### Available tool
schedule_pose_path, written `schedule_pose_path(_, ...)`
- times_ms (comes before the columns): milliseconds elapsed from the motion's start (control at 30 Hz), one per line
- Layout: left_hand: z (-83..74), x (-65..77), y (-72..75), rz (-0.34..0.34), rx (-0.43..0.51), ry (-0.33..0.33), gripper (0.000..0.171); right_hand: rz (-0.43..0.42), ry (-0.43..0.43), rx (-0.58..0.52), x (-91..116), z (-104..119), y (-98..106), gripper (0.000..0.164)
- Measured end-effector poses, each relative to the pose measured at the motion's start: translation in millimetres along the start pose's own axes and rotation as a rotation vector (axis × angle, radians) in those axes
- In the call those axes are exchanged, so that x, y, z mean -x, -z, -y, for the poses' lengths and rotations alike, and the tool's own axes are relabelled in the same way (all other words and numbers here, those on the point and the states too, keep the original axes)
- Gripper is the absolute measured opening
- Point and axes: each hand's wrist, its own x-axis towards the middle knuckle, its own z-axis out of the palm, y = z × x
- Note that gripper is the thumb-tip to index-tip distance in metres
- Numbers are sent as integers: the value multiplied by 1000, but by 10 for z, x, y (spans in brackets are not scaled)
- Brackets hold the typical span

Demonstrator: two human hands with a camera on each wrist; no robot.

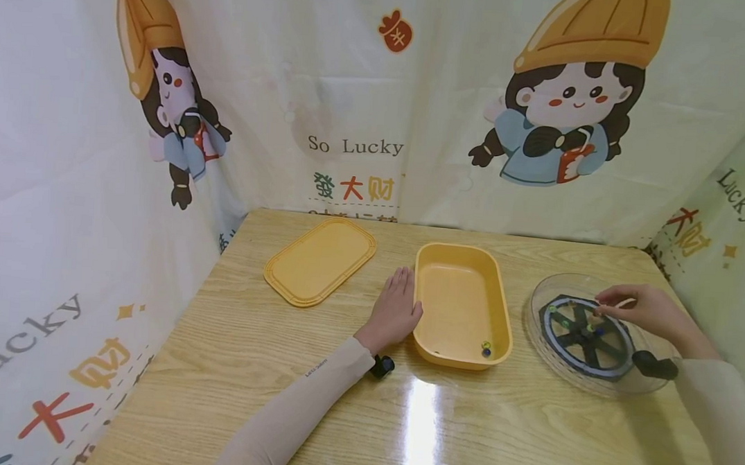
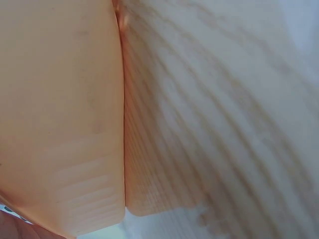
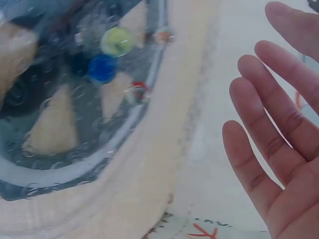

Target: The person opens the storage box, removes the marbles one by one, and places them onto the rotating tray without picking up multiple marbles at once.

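Observation:
My left hand [image 1: 394,306] lies with straight fingers along the left side of a yellow plastic tub [image 1: 503,301], thumb at its rim. Inside the tub, near its front right corner, are a yellow-green marble [image 1: 486,345] and a dark blue marble [image 1: 486,352]. My right hand [image 1: 646,310] hovers over the right part of a clear round bowl [image 1: 541,285], fingers apart and bent a little, holding nothing in the right wrist view. That view shows a blue marble [image 3: 102,68], a yellow-green marble [image 3: 117,41] and a red-and-white marble [image 3: 138,91] in the bowl.
A dark spoked wheel shape with a pale ring [image 1: 551,341] shows through the bowl. Left of the tub, a flat yellow lid [image 1: 321,261] lies on the wooden table [image 1: 217,364]. Printed cloth curtains [image 1: 354,72] stand behind and at both sides.

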Motion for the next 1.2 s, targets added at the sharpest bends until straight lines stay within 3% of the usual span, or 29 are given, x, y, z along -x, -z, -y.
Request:
schedule_pose_path(500, 11, -7, -20, -1, -5, 2, 63, -161, -2, 109, 118, 257, 107, 23)
schedule_pose_path(700, 20, -13, -23, -6, -8, -1, 63, -198, 9, 241, 203, 192, 68, 30)
schedule_pose_path(933, 9, -4, -15, -12, -5, 1, 64, -185, -45, 322, 300, 32, 23, 35)
schedule_pose_path(1033, 8, 2, -10, -15, 7, -4, 64, -245, -32, 396, 350, -65, -14, 30)
schedule_pose_path(1133, 7, 3, -8, -19, 16, -12, 63, -354, 42, 470, 400, -178, -46, 24)
schedule_pose_path(1200, 6, 6, -8, -19, 16, -16, 63, -419, 96, 512, 425, -260, -57, 35)
